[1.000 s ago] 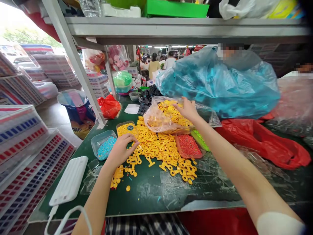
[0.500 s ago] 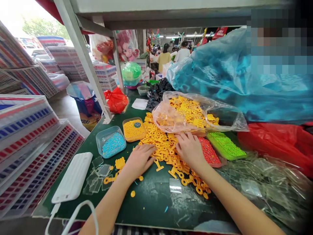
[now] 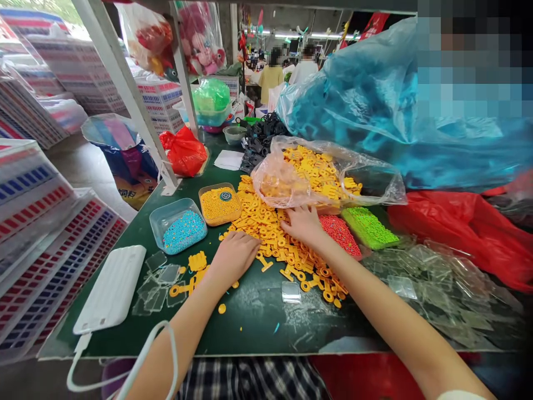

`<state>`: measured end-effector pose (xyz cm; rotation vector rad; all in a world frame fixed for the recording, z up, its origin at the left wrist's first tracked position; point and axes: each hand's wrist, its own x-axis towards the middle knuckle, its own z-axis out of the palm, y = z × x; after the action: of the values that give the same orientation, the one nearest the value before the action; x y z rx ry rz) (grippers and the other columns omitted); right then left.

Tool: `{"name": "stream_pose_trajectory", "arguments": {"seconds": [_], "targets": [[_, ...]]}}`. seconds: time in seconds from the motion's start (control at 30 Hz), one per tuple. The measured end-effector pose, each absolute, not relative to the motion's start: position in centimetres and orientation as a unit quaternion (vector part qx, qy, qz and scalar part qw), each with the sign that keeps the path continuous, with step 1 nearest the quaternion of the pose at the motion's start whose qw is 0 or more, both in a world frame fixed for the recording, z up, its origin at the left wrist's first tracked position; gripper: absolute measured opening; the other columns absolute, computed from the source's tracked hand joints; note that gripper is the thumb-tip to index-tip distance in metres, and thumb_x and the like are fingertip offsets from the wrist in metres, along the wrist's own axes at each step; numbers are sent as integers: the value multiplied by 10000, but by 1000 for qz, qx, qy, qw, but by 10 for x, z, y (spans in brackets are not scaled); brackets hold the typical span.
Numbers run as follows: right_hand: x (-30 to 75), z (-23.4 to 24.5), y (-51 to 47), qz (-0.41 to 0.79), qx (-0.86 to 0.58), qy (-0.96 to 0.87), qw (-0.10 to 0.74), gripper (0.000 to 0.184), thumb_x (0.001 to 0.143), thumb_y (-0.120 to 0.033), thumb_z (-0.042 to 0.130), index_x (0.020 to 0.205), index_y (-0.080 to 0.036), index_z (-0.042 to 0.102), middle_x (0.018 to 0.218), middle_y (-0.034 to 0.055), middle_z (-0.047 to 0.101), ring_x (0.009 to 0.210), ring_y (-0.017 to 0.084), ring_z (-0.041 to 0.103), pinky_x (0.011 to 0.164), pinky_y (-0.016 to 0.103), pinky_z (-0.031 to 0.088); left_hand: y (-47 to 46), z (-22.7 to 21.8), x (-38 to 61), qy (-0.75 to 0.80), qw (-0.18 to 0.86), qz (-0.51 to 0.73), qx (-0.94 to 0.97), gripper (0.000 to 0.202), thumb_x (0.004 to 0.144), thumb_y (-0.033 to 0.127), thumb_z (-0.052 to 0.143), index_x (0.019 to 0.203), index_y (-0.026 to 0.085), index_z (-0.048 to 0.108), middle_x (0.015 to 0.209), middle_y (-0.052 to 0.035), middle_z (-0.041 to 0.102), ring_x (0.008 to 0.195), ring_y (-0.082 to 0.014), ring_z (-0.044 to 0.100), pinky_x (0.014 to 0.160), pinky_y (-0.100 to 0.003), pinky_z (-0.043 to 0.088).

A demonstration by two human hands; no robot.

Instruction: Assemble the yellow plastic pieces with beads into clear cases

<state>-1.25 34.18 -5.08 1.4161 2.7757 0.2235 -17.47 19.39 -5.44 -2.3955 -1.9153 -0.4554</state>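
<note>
My left hand (image 3: 235, 254) rests palm down at the near left edge of a heap of yellow plastic pieces (image 3: 266, 222). Its fingers are stretched and side by side, with the thumb out of sight. Higher up the heap, my right hand (image 3: 303, 224) lies with spread fingers on the pieces, just below a clear plastic bag (image 3: 287, 186) of more yellow pieces. Many pieces have a ring at one end and a crossbar. Nothing shows in either hand. A single loose yellow piece (image 3: 265, 263) lies right of my left hand.
Tubs of blue beads (image 3: 185, 230) and yellow beads (image 3: 220, 205) stand left; trays of red beads (image 3: 339, 234) and green beads (image 3: 372, 226) stand right. A white power bank (image 3: 111, 286) with a cable lies front left. Clear plastic squares (image 3: 441, 283) cover the right side.
The view has tipped downward, showing more of the table's front edge. My right hand has reached slightly farther up the heap. My left thumb, spread before, is now hidden.
</note>
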Motion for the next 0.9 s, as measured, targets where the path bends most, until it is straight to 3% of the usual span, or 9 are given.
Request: {"name": "stream_pose_trajectory", "arguments": {"seconds": [0.13, 0.3, 0.43, 0.5, 0.67, 0.9], "targets": [[-23, -47, 344, 63, 441, 894, 36, 398, 936, -326, 414, 1185, -110, 637, 1277, 196, 594, 1201, 320, 493, 979, 450, 320, 190, -48, -179, -634, -32, -167, -754, 271, 984, 286, 436, 1014, 183, 685, 991, -50, 747, 958, -225, 653, 862, -363, 442], [-20, -43, 343, 50, 401, 913, 49, 324, 934, -294, 424, 957, -139, 709, 1111, 162, 675, 1055, 275, 578, 918, 384, 374, 185, -41, -185, -661, -49, -207, -719, 269, 977, 305, 435, 1002, 178, 671, 1025, -64, 739, 973, -244, 658, 886, -379, 452], [-16, -45, 349, 29, 379, 924, 45, 217, 861, -218, 503, 977, -157, 675, 1075, 112, 686, 1012, 238, 580, 840, 316, 398, 182, -35, -186, -681, -95, -245, -684, 281, 985, 310, 385, 998, 175, 631, 1064, -77, 717, 988, -244, 659, 854, -347, 476], [-16, -48, 353, 22, 380, 924, 35, 245, 834, -214, 534, 1044, -160, 649, 1100, 106, 681, 1013, 240, 576, 827, 308, 396, 181, -32, -185, -695, -135, -266, -654, 285, 988, 324, 358, 1007, 176, 600, 1044, -83, 706, 918, -233, 675, 797, -324, 493], [-18, -53, 356, 21, 390, 921, 2, 341, 793, -245, 615, 1110, -120, 622, 1169, 150, 653, 1051, 283, 563, 839, 330, 384, 177, -25, -181, -704, -261, -317, -579, 298, 984, 341, 332, 1067, 155, 550, 843, -41, 665, 517, -147, 608, 621, -289, 491], [0, -38, 320, 36, 360, 929, -83, 206, 918, -264, 510, 1063, -200, 642, 1079, 83, 683, 1051, 270, 553, 890, 379, 333, 169, -16, -178, -675, -343, -339, -559, 321, 943, 362, 413, 1101, 169, 614, 692, 11, 613, 535, -137, 594, 534, -237, 457]]}}
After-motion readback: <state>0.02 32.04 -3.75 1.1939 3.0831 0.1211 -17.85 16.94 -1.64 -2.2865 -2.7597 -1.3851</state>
